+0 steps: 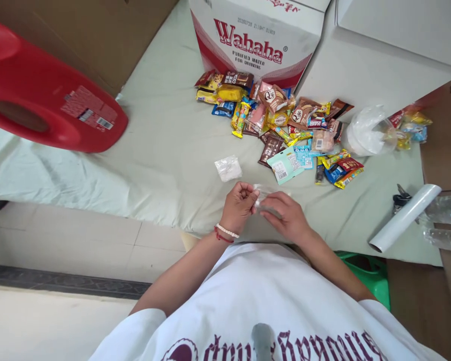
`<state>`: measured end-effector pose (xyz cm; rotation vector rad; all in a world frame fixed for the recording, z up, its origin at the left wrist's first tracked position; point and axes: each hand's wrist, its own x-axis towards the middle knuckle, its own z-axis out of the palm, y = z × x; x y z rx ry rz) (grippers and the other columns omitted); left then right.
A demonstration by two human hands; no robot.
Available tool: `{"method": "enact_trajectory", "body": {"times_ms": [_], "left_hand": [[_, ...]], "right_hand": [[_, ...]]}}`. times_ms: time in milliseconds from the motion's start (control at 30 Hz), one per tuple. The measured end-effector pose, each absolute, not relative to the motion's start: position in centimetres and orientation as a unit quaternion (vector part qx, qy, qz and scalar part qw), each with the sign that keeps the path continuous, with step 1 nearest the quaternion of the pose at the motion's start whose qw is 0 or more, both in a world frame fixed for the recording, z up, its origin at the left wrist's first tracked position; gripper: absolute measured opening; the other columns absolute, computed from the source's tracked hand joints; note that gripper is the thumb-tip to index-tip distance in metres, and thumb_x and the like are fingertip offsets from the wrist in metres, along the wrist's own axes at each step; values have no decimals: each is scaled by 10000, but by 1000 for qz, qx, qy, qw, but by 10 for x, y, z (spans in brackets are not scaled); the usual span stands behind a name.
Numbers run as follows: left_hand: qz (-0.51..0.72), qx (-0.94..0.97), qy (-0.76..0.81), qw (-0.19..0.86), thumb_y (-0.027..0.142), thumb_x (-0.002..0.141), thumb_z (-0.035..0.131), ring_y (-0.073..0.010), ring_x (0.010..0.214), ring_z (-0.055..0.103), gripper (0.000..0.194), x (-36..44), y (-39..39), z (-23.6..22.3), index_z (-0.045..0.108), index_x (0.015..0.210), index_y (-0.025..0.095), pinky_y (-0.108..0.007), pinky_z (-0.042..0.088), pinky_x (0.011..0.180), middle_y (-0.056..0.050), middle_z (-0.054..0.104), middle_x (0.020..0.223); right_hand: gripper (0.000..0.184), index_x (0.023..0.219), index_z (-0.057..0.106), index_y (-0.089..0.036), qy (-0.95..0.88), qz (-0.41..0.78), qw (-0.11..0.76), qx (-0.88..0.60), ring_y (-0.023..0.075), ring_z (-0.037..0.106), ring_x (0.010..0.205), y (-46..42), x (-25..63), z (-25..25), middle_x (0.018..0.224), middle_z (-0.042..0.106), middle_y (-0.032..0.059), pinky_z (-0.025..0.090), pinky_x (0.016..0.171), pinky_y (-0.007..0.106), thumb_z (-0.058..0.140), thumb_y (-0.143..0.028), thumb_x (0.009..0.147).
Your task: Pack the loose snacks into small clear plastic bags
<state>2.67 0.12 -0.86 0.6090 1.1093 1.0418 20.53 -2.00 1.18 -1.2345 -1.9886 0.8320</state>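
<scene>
My left hand (238, 206) is closed, thumb and fingers pinching a thin clear plastic bag (262, 189). Just right of it, my right hand (288, 214) has its thumb and fingers apart, with the fingertips close to the bag and slightly blurred. Whether they touch the plastic is hard to make out. A folded clear plastic packet (228, 168) lies on the cloth beyond my left hand. Farther off spreads a pile of wrapped snacks (274, 120), with a pale green packet (285, 165) at its near side.
A Wahaha water carton (255, 42) and a white box (368, 65) stand behind the snacks. To the left is a big red jug (56, 95). Rightward are a clear container with white plastic (370, 131), a film roll (405, 218), scissors (401, 198) and clear bottles (445, 238).
</scene>
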Motion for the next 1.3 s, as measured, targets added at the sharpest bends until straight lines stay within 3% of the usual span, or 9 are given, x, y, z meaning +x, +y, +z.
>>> {"method": "enact_trajectory", "body": {"times_ms": [167, 333, 633, 733, 833, 900, 1000, 1100, 1300], "left_hand": [[470, 240, 432, 731, 444, 660, 921, -80, 545, 636, 555, 21, -1, -5, 583, 1017, 186, -187, 447, 471, 56, 625, 747], [466, 244, 452, 720, 335, 648, 914, -63, 527, 613, 481, 18, -1, -11, 564, 940, 180, -177, 424, 460, 66, 604, 739], [493, 218, 498, 679, 322, 657, 890, -34, 513, 567, 458, -13, -12, -15, 530, 910, 197, -150, 362, 445, 80, 584, 752], [515, 208, 496, 667, 335, 657, 901, -27, 520, 566, 472, -17, -17, -14, 523, 907, 204, -148, 358, 445, 80, 572, 788], [524, 213, 482, 669, 331, 672, 902, -26, 520, 558, 471, -14, -19, -14, 509, 904, 211, -151, 362, 450, 81, 568, 796], [521, 225, 468, 677, 322, 688, 895, -30, 527, 559, 466, -9, -20, -13, 500, 912, 217, -152, 367, 457, 79, 573, 794], [511, 249, 451, 688, 321, 713, 881, -36, 536, 568, 457, -4, -19, -11, 493, 934, 223, -157, 375, 463, 75, 582, 808], [507, 267, 450, 685, 333, 717, 879, -35, 528, 563, 467, -5, -19, -7, 489, 949, 227, -162, 378, 465, 75, 585, 822], [500, 244, 492, 670, 543, 721, 856, -92, 651, 618, 578, -9, -25, -8, 504, 1064, 239, -185, 419, 485, 20, 642, 917]], "right_hand": [[148, 969, 730, -223, -682, 414, 350, -491, 130, 545, 650, -14, 194, -2, 792, 640, 15, 444, 625, 265, 604, -299, 988], [232, 942, 740, -203, -517, 572, 374, -516, 116, 513, 621, -13, 203, -5, 734, 635, -13, 415, 592, 247, 735, -428, 887], [343, 901, 654, -224, -303, 517, 542, -590, 71, 342, 511, 3, 241, -3, 668, 483, -69, 270, 449, 201, 849, -438, 716], [324, 921, 634, -206, -331, 444, 505, -662, 78, 373, 533, 0, 260, -9, 756, 562, -34, 293, 471, 218, 797, -424, 746], [268, 1018, 654, -195, -443, 228, 462, -733, 98, 453, 606, -10, 264, -5, 960, 637, 26, 421, 593, 266, 735, -366, 829], [198, 1066, 664, -214, -536, 149, 444, -702, 125, 514, 665, -18, 252, 3, 996, 644, 35, 469, 674, 298, 673, -343, 916], [190, 1109, 684, -238, -704, 206, 383, -561, 194, 615, 852, -21, 223, 14, 1060, 676, 73, 513, 762, 342, 639, -364, 974], [187, 1119, 706, -236, -803, 235, 302, -457, 243, 615, 995, -13, 200, 13, 1132, 694, 101, 520, 836, 380, 653, -339, 972], [173, 984, 720, -226, -750, 281, 304, -516, 182, 624, 783, -9, 186, 7, 896, 691, 54, 478, 709, 303, 555, -268, 1015]]}}
